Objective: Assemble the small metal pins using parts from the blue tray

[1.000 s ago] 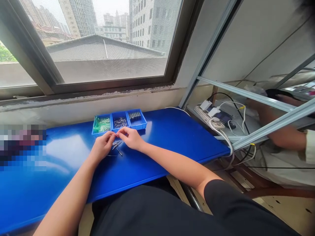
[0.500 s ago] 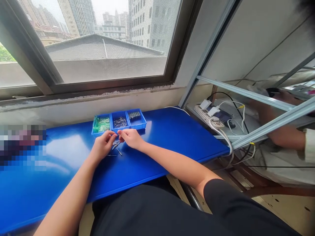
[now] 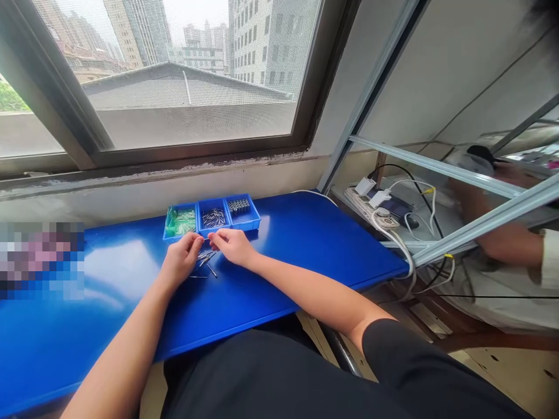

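Both hands are pinched close together over the blue table, just in front of a blue three-part tray. My left hand and my right hand have a small thin piece between their fingertips, too small to make out. Beneath them several slim metal pins lie loose on the table. The tray's left section has pale pieces in a green bag, the middle one dark metal pins, the right one short metal cylinders.
A metal frame rises at the table's right end. Behind it are a power strip, white cables and another person's arm. A window is beyond the table. The far left is pixelated.
My fingertips have drawn slightly apart, with the left hand shifting a little left. The other person's hand behind the frame has moved slightly.
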Available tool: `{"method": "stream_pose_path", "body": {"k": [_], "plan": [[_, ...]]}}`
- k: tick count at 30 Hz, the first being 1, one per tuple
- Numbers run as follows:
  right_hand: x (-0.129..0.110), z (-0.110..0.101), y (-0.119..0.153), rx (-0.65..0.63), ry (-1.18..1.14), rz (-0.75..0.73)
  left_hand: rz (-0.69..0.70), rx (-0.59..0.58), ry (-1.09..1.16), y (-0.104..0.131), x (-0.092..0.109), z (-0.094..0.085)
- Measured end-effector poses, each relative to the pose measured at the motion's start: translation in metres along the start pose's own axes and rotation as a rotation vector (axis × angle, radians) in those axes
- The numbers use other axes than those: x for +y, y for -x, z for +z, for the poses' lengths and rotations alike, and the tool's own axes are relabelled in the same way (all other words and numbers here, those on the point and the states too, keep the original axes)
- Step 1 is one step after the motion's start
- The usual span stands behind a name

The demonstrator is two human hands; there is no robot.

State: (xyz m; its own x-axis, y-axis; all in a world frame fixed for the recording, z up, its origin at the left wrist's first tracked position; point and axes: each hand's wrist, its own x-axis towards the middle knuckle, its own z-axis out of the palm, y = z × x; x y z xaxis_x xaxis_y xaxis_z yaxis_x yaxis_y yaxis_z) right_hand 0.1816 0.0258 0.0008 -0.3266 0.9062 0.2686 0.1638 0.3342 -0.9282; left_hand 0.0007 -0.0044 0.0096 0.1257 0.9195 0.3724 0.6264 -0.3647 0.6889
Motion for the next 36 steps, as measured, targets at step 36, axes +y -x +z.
{"method": "stream_pose_path", "body": {"k": [36], "plan": [[0.006,0.004,-0.005,0.042,-0.233,0.061,0.085,0.012,0.043,0.001,-0.006,0.005]]}}
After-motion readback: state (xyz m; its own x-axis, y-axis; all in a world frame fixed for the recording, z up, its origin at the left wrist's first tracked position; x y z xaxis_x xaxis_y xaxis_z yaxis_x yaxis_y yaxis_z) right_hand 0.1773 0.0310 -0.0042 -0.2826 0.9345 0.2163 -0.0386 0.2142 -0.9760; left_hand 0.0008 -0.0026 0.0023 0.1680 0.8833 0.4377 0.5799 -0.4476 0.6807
